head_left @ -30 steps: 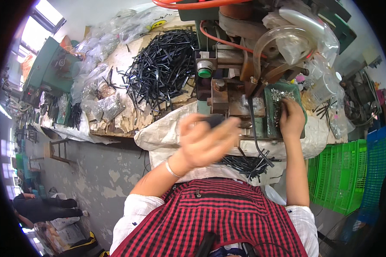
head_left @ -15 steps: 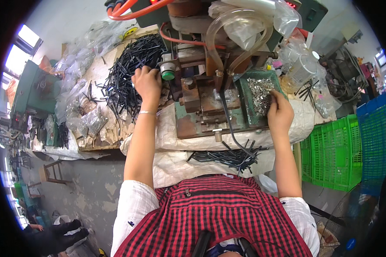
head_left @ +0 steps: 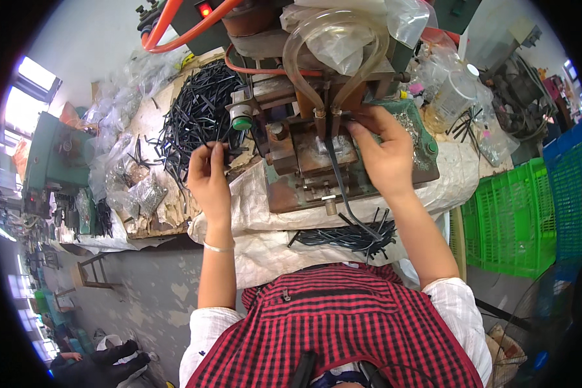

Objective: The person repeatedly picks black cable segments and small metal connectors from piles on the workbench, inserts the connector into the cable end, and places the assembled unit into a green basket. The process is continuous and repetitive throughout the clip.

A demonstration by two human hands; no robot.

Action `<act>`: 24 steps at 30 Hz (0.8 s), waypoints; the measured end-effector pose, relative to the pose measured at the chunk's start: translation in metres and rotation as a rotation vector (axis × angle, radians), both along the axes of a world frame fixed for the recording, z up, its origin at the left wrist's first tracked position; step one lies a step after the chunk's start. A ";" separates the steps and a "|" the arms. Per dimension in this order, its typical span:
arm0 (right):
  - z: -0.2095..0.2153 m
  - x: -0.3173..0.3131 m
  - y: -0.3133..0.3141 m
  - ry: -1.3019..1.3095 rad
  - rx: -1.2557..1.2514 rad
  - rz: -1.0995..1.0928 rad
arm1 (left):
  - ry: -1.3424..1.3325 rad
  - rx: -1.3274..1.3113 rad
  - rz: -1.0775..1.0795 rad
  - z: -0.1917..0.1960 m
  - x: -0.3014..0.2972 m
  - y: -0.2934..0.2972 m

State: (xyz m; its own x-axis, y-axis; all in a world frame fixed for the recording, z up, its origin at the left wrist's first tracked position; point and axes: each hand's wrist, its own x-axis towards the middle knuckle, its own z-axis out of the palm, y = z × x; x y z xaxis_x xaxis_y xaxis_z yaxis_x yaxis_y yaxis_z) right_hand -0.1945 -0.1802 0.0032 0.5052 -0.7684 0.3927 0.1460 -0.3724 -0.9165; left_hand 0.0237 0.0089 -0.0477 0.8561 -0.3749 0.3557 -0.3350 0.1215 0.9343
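Note:
My left hand (head_left: 209, 180) is beside the near edge of a heap of black strips (head_left: 197, 107), finger and thumb pinched on what looks like one thin black strip. My right hand (head_left: 387, 155) reaches in at the right side of a small press (head_left: 304, 145). Its thumb and fingers are bent together close to the press's die; whatever they hold is hidden. One long black strip (head_left: 340, 182) runs from the die down toward me. Behind the right hand, small silvery metal pieces (head_left: 407, 123) lie in a green tray, partly covered by the hand.
A bundle of black strips (head_left: 349, 238) lies on the pale cloth (head_left: 258, 252) before me. A green button (head_left: 242, 123) sits on the press's left, under orange hoses (head_left: 165, 32). Plastic bags (head_left: 119, 107) crowd the left; a clear jar (head_left: 451, 97) and green crate (head_left: 511, 223) stand right.
My right hand has moved left from the tray of metal pieces to the press. My left hand has drawn back toward me from the strip heap, and the view has shifted slightly.

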 end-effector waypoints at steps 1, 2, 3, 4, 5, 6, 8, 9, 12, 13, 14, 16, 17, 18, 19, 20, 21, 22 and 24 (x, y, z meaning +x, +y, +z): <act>0.000 0.001 0.005 -0.049 0.053 0.009 | 0.014 -0.008 0.008 0.000 -0.008 0.002; 0.003 0.003 0.013 -0.092 0.113 0.033 | -0.003 -0.043 0.007 0.002 -0.014 0.006; 0.004 0.005 0.016 -0.064 0.101 0.025 | -0.021 -0.078 0.005 0.006 -0.018 0.010; 0.006 0.006 0.018 -0.035 0.089 0.016 | -0.039 -0.113 0.003 0.012 -0.023 0.011; 0.006 0.006 0.020 -0.004 0.075 0.002 | -0.036 -0.170 -0.044 0.032 -0.033 0.009; 0.005 0.006 0.019 -0.007 0.070 0.006 | -0.087 -0.216 -0.070 0.047 -0.036 0.007; 0.002 0.010 0.017 -0.016 0.061 0.029 | -0.140 -0.461 -0.225 0.090 -0.048 -0.004; 0.005 0.009 0.015 -0.013 0.098 0.067 | -0.222 -0.335 -0.259 0.110 -0.048 -0.010; 0.029 0.009 0.017 0.052 0.179 0.177 | -0.191 -0.179 -0.327 0.144 -0.049 -0.027; 0.039 0.009 0.018 0.121 0.176 0.185 | -0.210 -0.160 -0.299 0.147 -0.051 -0.025; 0.044 0.008 0.018 0.189 0.172 0.183 | -0.228 -0.142 -0.279 0.148 -0.052 -0.024; 0.036 0.004 0.027 0.028 0.130 0.182 | -0.374 -0.271 -0.318 0.131 -0.054 -0.025; 0.033 0.003 0.032 -0.026 0.139 0.186 | -0.522 -0.240 -0.346 0.122 -0.056 -0.021; 0.030 0.002 0.036 -0.082 0.146 0.189 | -0.735 -0.178 -0.366 0.112 -0.057 -0.019; 0.032 0.001 0.038 -0.116 0.178 0.192 | -0.864 -0.134 -0.384 0.105 -0.065 -0.019; 0.034 0.003 0.038 -0.095 0.189 0.182 | -0.999 -0.088 -0.395 0.103 -0.076 -0.019; 0.035 0.004 0.037 -0.072 0.201 0.164 | -1.001 -0.037 -0.375 0.101 -0.085 -0.016; 0.037 0.008 0.033 0.010 0.195 0.127 | -1.002 0.015 -0.355 0.100 -0.091 -0.013; 0.032 0.009 0.031 0.027 0.207 0.054 | -0.962 -0.109 -0.321 0.097 -0.084 -0.014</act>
State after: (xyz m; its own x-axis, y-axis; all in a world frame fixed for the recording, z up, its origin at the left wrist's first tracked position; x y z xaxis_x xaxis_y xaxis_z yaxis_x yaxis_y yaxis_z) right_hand -0.1850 -0.1488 0.0355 0.5561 -0.8027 0.2154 0.1355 -0.1681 -0.9764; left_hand -0.0602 -0.0056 0.0494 0.0545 -0.4606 0.8859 -0.8746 0.4060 0.2649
